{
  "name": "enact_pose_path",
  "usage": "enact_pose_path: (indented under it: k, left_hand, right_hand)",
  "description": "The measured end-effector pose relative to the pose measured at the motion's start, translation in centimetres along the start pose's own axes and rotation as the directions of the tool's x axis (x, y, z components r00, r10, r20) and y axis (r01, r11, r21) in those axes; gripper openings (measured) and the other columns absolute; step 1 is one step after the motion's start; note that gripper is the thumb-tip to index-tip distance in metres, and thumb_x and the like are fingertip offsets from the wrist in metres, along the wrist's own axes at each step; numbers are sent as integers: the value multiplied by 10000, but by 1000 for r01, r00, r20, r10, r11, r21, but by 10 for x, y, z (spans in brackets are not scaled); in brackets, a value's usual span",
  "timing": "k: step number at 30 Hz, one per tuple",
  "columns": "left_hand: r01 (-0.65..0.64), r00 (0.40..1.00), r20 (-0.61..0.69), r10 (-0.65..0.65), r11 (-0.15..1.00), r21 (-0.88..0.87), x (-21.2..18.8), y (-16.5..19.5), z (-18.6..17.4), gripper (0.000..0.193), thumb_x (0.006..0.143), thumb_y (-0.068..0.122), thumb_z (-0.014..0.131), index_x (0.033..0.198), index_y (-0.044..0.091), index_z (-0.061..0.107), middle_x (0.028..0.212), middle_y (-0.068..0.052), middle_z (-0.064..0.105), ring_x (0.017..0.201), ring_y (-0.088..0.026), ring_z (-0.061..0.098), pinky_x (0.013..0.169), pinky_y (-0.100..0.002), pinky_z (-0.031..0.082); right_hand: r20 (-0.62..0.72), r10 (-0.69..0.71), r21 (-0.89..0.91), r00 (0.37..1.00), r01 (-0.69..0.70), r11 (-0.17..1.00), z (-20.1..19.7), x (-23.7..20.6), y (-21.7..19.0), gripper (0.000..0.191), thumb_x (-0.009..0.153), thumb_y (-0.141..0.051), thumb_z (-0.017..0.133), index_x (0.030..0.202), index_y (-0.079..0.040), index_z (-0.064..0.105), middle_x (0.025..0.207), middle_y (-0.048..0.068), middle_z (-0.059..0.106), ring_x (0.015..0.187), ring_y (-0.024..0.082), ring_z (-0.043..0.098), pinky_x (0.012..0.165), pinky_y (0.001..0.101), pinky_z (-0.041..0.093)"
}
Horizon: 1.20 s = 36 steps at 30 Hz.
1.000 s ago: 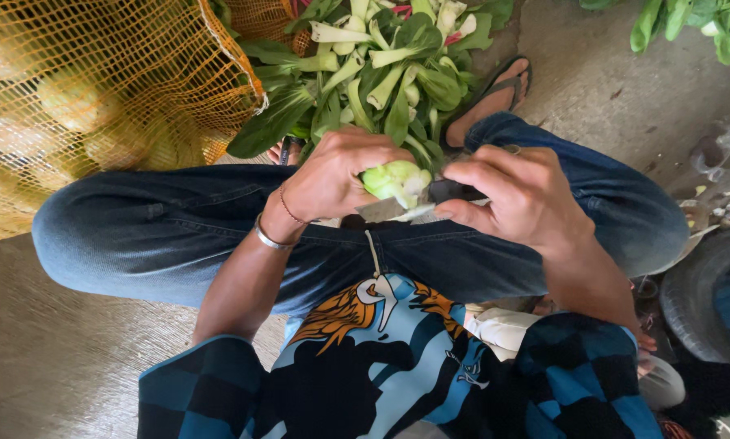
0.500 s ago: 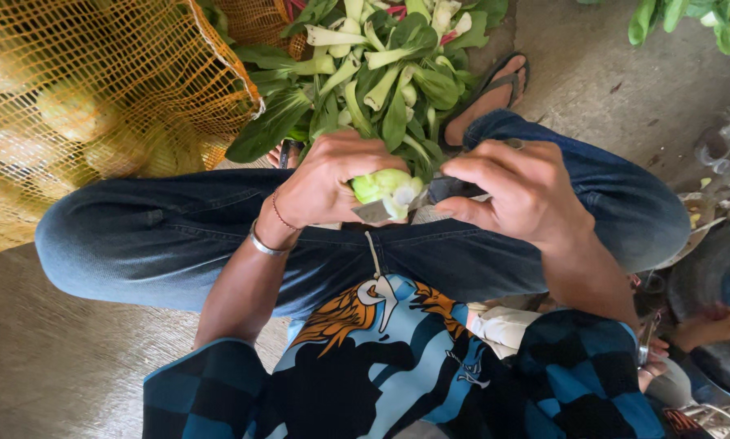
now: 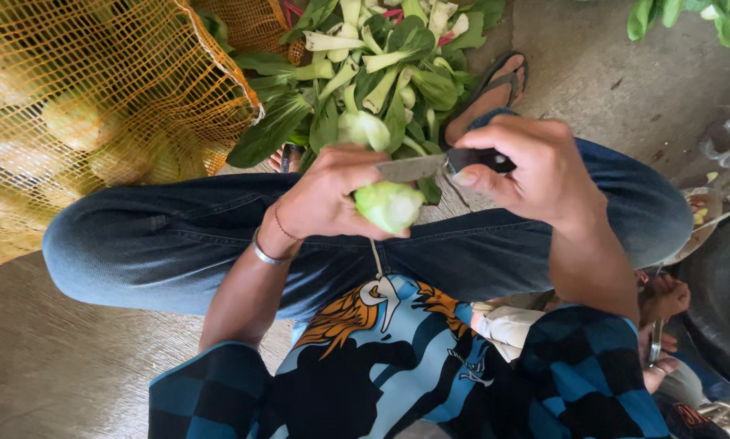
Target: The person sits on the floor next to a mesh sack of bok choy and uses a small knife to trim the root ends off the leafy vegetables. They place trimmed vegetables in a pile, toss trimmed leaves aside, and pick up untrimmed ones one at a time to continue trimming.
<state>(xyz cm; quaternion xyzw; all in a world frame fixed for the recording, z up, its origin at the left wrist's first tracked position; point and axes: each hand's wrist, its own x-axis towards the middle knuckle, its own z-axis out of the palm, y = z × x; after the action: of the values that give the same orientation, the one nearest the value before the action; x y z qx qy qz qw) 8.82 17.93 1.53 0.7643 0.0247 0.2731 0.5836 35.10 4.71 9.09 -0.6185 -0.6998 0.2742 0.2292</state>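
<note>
An orange mesh sack bulges at the left. The left hand clasps a smooth, pale green vegetable over the denim lap; the right hand grips a dark-handled knife, its flat blade touching it.

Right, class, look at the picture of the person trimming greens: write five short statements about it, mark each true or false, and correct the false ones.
1. The left hand grips a pale green vegetable. True.
2. The right hand holds a pair of scissors. False: it holds a knife with a dark handle.
3. A pile of leafy greens lies in front of the knees. True.
4. The mesh sack is blue. False: it is orange.
5. The left wrist is bare. False: it wears a metal bracelet.
</note>
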Motion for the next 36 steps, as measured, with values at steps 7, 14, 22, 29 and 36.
enact_pose_path:
  k: [7,14,22,29,36]
  left_hand:
    - [145,989,46,-140,980,-139,-3,-6,6,556,861,362,887,1247,36,655,1138,-128,713,998,-289,726,897,-376,579]
    - [310,946,141,-291,941,-136,-14,-18,22,628,1022,474,672,1398,-1,505,1209,-178,678,1094,-344,723,989,-428,580]
    - [283,942,-103,-320,920,-272,-13,-29,30,428,1030,395,689,1213,23,584,1058,-113,674,916,-227,677,850,-319,544]
    - [167,956,-215,-200,973,-160,-8,-23,30,295,1124,292,586,1187,17,674,1141,-116,649,1040,-242,648,936,-338,521]
    - [344,877,-454,-158,866,363,0,-12,43,243,916,187,830,931,26,649,956,-119,650,921,-321,628,853,-432,488]
  right_hand:
    - [157,143,595,977,-209,776,34,-3,3,491,978,-473,683,1263,-78,629,729,-51,546,575,56,453,559,225,349]
    - [137,199,550,970,-242,799,55,6,-10,657,824,-320,903,1331,-34,599,877,-50,596,664,24,444,592,203,362]
    - [14,310,643,951,-246,725,67,-1,0,510,828,-292,932,1142,-47,613,910,-39,603,674,22,434,594,202,345]
    - [-70,189,532,979,-124,837,64,2,-5,477,867,-274,917,1150,-7,641,998,4,597,745,54,474,658,232,379]
    - [-63,428,450,901,-358,818,72,5,-1,415,858,-338,887,990,-53,616,811,-34,579,682,38,474,605,224,386]
